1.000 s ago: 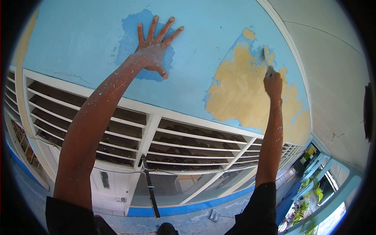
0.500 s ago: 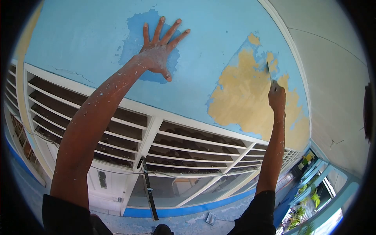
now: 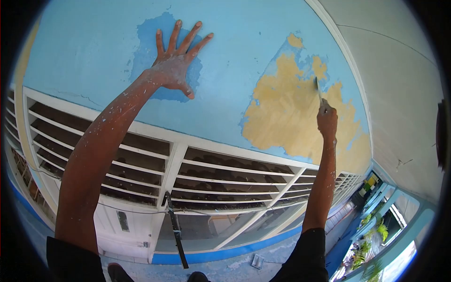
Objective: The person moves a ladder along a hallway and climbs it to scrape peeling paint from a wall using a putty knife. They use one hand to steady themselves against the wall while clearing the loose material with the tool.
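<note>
- Overhead, left hand (image 3: 171, 66) lies flat, fingers spread, on the blue wall (image 3: 84, 42)
- Clenched right hand (image 3: 327, 120) holds a scraper (image 3: 318, 89), blade at the tan patch (image 3: 282, 117) edge; hands well apart

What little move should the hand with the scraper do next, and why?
Probably push the scraper a little up, under the blue paint above its blade. The right hand grips it at the edge of the bare yellow patch, where blue paint is left, and the left hand is braced flat on the wall.
</note>
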`<move>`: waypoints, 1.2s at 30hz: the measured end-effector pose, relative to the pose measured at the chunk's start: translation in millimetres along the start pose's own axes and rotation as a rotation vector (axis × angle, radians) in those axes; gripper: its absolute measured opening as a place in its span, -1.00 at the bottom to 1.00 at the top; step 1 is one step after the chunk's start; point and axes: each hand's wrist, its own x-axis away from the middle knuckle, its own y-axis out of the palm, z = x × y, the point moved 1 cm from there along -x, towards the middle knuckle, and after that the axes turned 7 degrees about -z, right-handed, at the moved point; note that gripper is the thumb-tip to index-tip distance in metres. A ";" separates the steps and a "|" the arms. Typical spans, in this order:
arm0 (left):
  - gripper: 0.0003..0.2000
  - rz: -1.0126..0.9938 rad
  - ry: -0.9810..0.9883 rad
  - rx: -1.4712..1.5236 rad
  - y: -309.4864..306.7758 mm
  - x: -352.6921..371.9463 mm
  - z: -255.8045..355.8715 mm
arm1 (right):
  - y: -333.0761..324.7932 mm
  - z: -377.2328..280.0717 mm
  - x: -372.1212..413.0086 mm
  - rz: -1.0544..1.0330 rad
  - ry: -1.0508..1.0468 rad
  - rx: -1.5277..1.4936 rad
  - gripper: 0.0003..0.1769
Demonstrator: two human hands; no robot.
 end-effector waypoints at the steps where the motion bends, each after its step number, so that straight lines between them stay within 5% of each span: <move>1: 0.74 -0.011 -0.007 -0.002 -1.8 -0.5 0.8 | -3.6 4.2 -12.4 0.005 0.042 0.173 -0.59; 5: 0.74 0.018 -0.002 -0.029 -0.1 -0.8 -0.7 | -12.6 27.3 -76.3 -0.056 0.246 -0.044 -0.60; 9: 0.75 0.043 0.004 -0.027 6.9 -1.8 -0.8 | -6.8 42.5 -48.8 -0.126 0.197 0.007 -0.59; 11: 0.76 0.023 -0.002 -0.020 3.5 -2.0 0.7 | 2.7 35.3 -1.0 -0.020 -0.012 0.215 -0.59; 14: 0.77 0.001 -0.018 -0.032 -0.6 -0.6 0.8 | 8.2 28.3 18.0 0.034 -0.004 0.075 -0.61; 17: 0.77 0.010 -0.021 -0.039 1.2 -1.4 1.3 | 27.9 95.5 -56.5 0.057 0.095 0.176 -0.60; 19: 0.77 0.019 -0.021 -0.048 4.2 -2.5 0.5 | -2.6 57.0 -69.7 -0.029 0.242 -0.075 -0.57; 23: 0.78 0.049 -0.008 -0.046 8.4 -2.4 -0.6 | -4.3 82.7 -58.6 -0.091 0.163 -0.033 -0.58; 25: 0.78 0.044 -0.006 -0.038 7.3 -3.6 -0.6 | 10.5 99.7 -22.3 0.049 -0.099 0.244 -0.60; 27: 0.79 0.018 -0.025 -0.052 2.5 -2.5 0.8 | -13.6 27.0 18.0 -0.144 0.204 -0.020 -0.62; 29: 0.80 0.009 -0.028 -0.069 -0.1 -3.4 2.1 | 0.8 75.5 0.5 0.062 -0.138 0.227 -0.58; 31: 0.81 0.014 -0.027 -0.074 3.0 -3.3 0.9 | -11.7 69.1 -33.3 -0.090 0.083 -0.026 -0.58; 36: 0.84 0.083 0.001 -0.075 14.5 -7.5 -4.0 | -5.6 85.9 -62.9 -0.006 0.081 -0.019 -0.62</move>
